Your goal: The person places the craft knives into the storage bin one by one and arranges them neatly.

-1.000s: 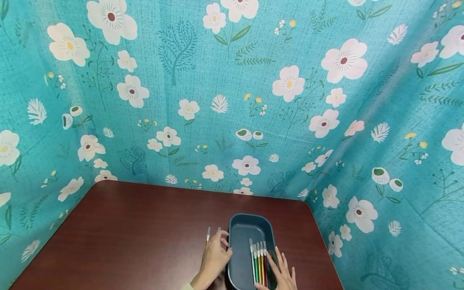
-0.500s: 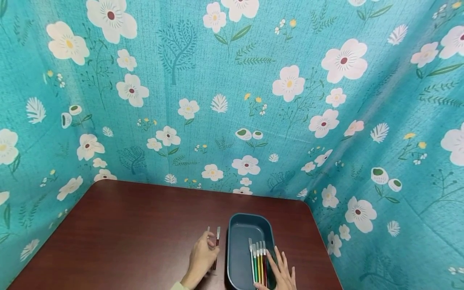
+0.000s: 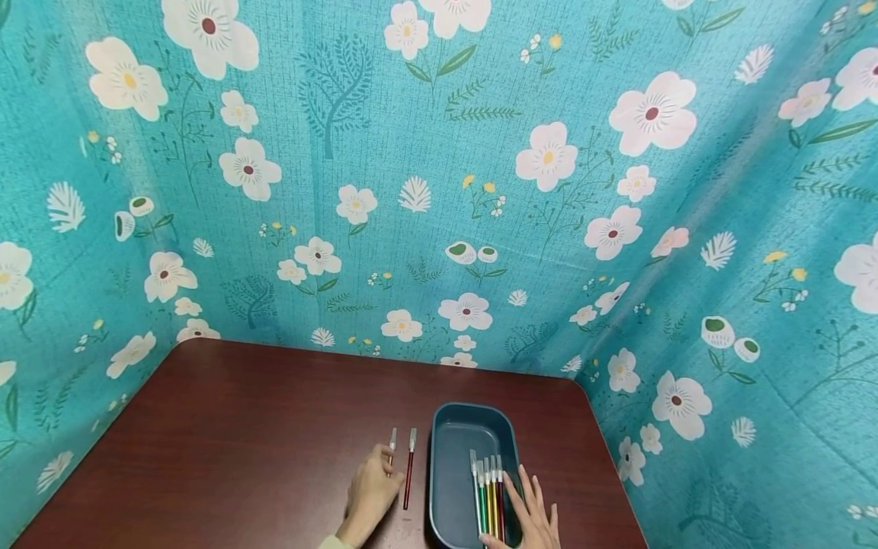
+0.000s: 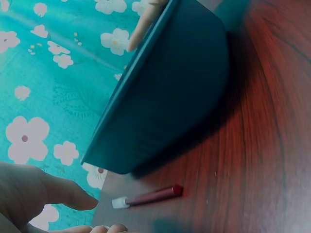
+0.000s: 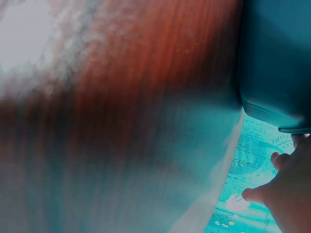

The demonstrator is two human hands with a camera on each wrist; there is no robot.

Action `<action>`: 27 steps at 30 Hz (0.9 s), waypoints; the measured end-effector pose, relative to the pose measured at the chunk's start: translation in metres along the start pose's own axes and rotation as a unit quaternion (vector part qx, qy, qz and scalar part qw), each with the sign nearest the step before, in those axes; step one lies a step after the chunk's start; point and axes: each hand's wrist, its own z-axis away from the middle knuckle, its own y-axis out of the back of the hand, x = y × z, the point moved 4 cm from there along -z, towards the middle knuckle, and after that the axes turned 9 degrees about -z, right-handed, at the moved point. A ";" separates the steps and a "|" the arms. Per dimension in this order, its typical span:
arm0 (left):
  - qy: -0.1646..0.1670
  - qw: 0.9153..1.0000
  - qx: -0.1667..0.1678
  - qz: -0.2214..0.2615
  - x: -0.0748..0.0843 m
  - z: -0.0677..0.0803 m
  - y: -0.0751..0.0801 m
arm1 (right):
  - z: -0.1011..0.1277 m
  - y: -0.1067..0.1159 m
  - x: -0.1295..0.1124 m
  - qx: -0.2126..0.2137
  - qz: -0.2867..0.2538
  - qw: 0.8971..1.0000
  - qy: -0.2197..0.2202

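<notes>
My left hand point(image 3: 370, 484) reaches over a gold craft knife point(image 3: 393, 438) with a clear cap, lying on the table. Its fingers bend around the knife's barrel, mostly hiding it; whether they pinch it I cannot tell. In the left wrist view, the left hand point(image 4: 43, 196) shows a gap between its digits. Just right lies a red craft knife point(image 3: 408, 476), capped and apart from the hand. Several capped craft knives point(image 3: 488, 496), silver, green, gold and red, lie side by side in a blue tray point(image 3: 439, 427). My right hand point(image 3: 533, 511) rests with spread fingers over the tray's right rim.
The dark red-brown tabletop point(image 3: 261, 435) extends left and behind the tray. A teal curtain point(image 3: 384, 191) with flowers hangs along the table's back and sides.
My left hand has moved left from the tray's rim, past the red craft knife, to the gold one. The red knife now shows fully. The right hand has stayed put.
</notes>
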 end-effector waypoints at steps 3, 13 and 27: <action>0.004 1.000 0.002 0.000 -0.004 -0.002 0.003 | 0.000 0.000 0.000 -0.001 -0.001 1.000 -0.001; 0.011 1.000 0.015 -0.020 -0.016 -0.005 0.000 | -0.001 -0.001 0.001 -0.012 -0.020 1.000 -0.013; 0.018 0.999 0.035 -0.037 -0.023 -0.003 -0.011 | -0.001 -0.001 0.002 -0.012 -0.016 1.000 -0.019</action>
